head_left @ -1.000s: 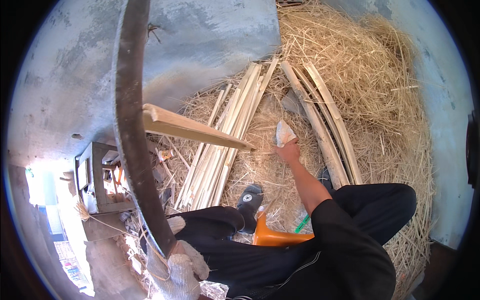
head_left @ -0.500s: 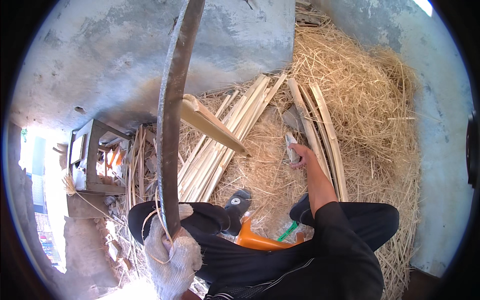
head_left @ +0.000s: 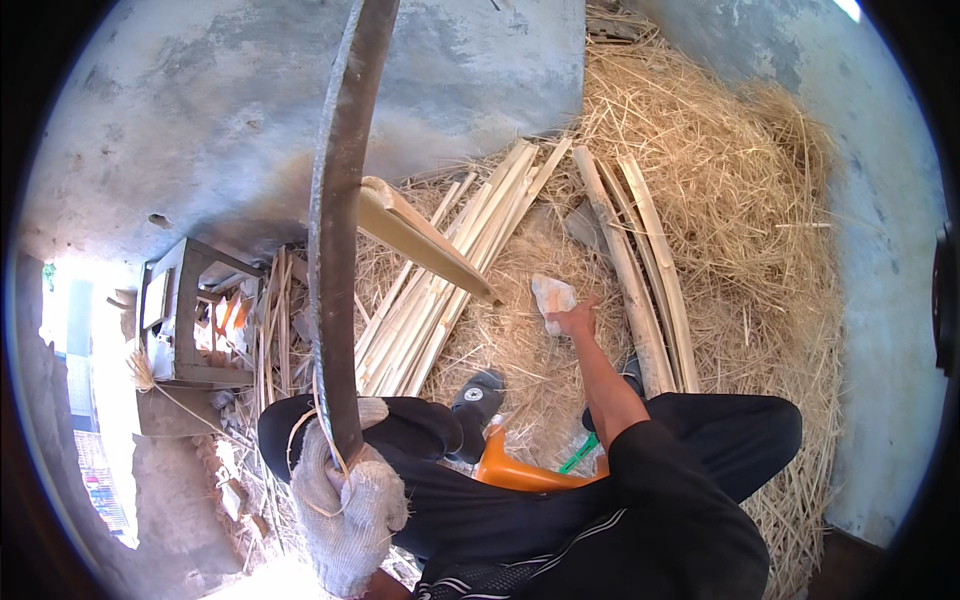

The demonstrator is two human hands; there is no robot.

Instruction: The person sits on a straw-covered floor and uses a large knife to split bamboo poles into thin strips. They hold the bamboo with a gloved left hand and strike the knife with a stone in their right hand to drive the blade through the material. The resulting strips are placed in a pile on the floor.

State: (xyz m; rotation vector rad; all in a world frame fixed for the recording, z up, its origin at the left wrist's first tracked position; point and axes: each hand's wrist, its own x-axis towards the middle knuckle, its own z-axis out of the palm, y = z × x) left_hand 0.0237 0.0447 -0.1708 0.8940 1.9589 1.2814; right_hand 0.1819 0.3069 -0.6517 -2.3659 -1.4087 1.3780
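Presumably for protection, blade (head_left: 341,220) is clasped by gloved left fingers (head_left: 378,500); pale lump (head_left: 552,297) is held by right fingers (head_left: 580,317), strips (head_left: 432,314) left of them.

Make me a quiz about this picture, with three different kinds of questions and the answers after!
1. Pick one. The gloved left hand holds: a) a broom, b) a long blade, c) a bucket.
2. True or false: the right hand, touching a pale stone-like lump, is bare.
3. Fill in: the bundle of pale strips lies on ____.

Key: 1 b; 2 true; 3 straw.
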